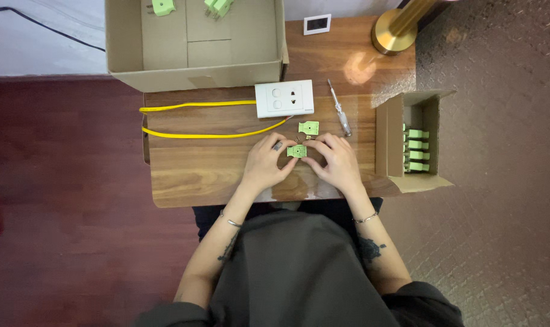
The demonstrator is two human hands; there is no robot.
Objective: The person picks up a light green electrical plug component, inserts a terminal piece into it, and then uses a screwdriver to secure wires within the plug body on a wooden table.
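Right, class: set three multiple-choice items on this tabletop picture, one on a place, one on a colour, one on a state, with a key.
1. Where does the clear-handled screwdriver lie?
A. right of the white wall socket plate
B. inside the large cardboard box
C. on the floor

2. What colour is the wire on the wooden table?
A. red
B. yellow
C. black

3. How is the small green plug half held?
A. lying untouched
B. in the left hand alone
C. between both hands, the right hand too

Key: 1 A, it lies just beside the plate. 2 B, the loop is bright yellow. 3 C, fingertips of both hands meet on it.
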